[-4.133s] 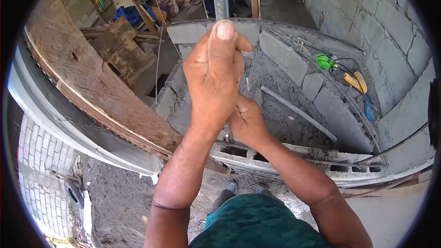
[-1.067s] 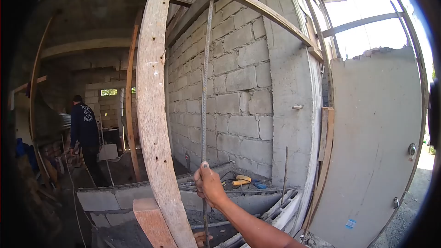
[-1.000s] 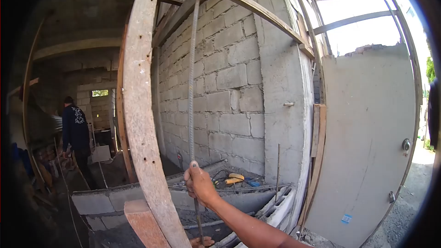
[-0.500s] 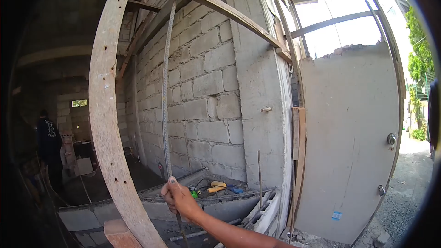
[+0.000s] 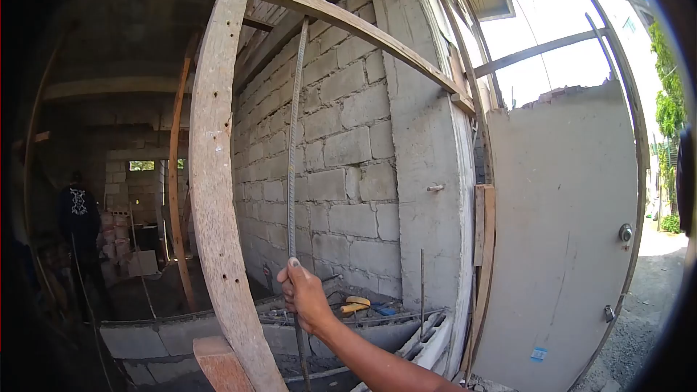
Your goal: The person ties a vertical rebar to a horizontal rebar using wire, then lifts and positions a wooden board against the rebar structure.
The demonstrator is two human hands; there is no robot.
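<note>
Your right hand (image 5: 305, 303) at lower centre of frame, fingers (image 5: 286, 295) closed tight around upright rebar (image 5: 292, 138), thumb up along it. Rebar spans top to bottom of frame, just right of wooden plank (image 5: 214, 174), block wall (image 5: 348, 160) behind.

A grey block wall (image 5: 341, 152) fills the middle. Left of it rises a pale wooden post (image 5: 218, 174), and right of it stands a grey door (image 5: 566, 232). A yellow tool (image 5: 356, 303) lies at its foot. Far to its left, a person in dark clothes (image 5: 78, 210) stands in shadow.
</note>
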